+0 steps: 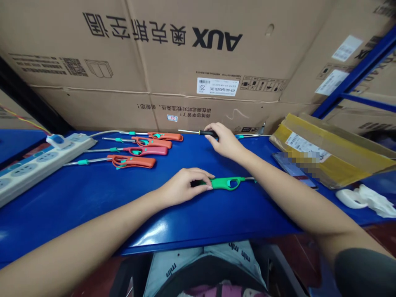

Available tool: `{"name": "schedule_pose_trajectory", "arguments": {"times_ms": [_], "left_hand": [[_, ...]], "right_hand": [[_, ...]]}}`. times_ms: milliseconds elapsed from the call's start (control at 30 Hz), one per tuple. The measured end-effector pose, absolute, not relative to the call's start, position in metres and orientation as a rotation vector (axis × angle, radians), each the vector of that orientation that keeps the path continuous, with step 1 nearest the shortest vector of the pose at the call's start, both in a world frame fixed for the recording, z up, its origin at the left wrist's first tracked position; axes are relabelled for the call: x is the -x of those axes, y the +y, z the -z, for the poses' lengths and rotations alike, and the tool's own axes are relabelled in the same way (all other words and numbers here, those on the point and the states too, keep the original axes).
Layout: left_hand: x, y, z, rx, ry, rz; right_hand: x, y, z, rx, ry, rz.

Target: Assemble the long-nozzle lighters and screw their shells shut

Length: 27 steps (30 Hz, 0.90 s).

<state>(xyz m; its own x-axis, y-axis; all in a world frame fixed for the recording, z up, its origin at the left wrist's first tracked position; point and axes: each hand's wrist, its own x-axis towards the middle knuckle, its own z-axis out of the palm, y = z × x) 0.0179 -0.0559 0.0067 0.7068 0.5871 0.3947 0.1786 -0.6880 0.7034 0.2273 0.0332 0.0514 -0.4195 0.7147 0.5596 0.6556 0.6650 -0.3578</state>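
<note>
My left hand is closed on the rear end of a green long-necked gas lighter, which lies on the blue tabletop with its metal neck pointing right, partly behind my right forearm. Farther back, my right hand has its thumb and fingers around the black handle of a screwdriver. The screwdriver's thin metal shaft points left. To the left of both hands, several orange and red lighters lie roughly in a row, their necks pointing left.
A white power strip with a plug runs along the left. Cardboard cartons form a wall at the back. On the right are a taped yellow-brown box, a phone and a white roll. The blue table ends near my lap.
</note>
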Motion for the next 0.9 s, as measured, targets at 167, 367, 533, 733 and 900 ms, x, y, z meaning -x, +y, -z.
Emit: {"name": "schedule_pose_trajectory", "arguments": {"times_ms": [167, 367, 533, 733, 900], "left_hand": [[-0.022, -0.054, -0.009, -2.048, 0.768, -1.044], [-0.025, -0.049, -0.004, -1.77, 0.903, -1.043], [-0.023, -0.049, -0.007, -1.697, 0.949, -1.022], [-0.022, -0.048, -0.005, -1.707, 0.97, -0.975], [-0.022, -0.049, -0.005, -1.735, 0.972, -0.976]], "right_hand": [[-0.25, -0.009, -0.069, 1.084, -1.69, -0.726], [-0.272, -0.02, -0.061, 1.071, -1.422, -0.931], [-0.269, -0.02, -0.058, 0.918, -1.11, -1.118], [-0.255, -0.02, -0.05, 0.827, -1.078, -1.138], [-0.25, -0.021, -0.044, 0.798, -1.101, -1.135]]}}
